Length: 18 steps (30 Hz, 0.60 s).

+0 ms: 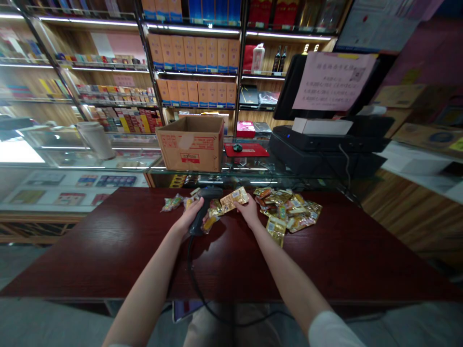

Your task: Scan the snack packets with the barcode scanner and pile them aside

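My left hand [188, 216] is wrapped round the handle of a black barcode scanner [198, 219], whose head points right. In my right hand [249, 210] is a gold snack packet [234, 199], gripped at its right end with its printed label facing up, close to the scanner's head. Just right of the scanner, partly behind it, are small snack packets [214, 212]; whether they lie on the table or are also held, I cannot tell. A pile of gold and clear snack packets [289, 207] lies beyond my right hand. To the left rests a small green-and-yellow packet [172, 202].
Everything lies on a dark red wooden table [119, 241]. The scanner's black cable [193, 277] runs over its front edge. Behind stand an open cardboard box [191, 149], a mouse [237, 147] on a red pad [253, 150], and a monitor [289, 89] with a paper sign.
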Motion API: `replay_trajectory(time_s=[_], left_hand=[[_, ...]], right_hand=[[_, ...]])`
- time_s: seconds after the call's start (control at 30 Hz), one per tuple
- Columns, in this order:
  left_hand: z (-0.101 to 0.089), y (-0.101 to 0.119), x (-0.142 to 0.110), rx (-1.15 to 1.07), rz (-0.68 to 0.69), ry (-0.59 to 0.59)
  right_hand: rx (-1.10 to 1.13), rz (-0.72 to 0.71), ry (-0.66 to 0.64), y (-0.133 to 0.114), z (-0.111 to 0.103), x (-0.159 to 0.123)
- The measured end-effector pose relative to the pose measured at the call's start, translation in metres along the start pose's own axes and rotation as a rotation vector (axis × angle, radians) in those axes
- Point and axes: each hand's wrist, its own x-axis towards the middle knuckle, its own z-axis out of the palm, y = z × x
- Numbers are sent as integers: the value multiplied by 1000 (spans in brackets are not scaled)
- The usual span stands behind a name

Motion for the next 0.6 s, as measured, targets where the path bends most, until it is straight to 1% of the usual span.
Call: replay_trajectory(time_s=[0.1,0.23,0.3,0.43,0.6], left_hand=[[3,-5,2,55,3,-76],[7,-4,0,75,-58,-130],[10,-3,-1,77,-65,-162],[16,-5,-1,71,-59,-145],[13,-7,3,64,-65,-143]], right_hand=[[-19,28,-26,1,1,0],[-41,-8,-48,0,3,-1],[-62,-5,-51,-2,3,-2],[-90,34,-51,-7,3,-5],[-76,-45,-96,-10,3,-7]])
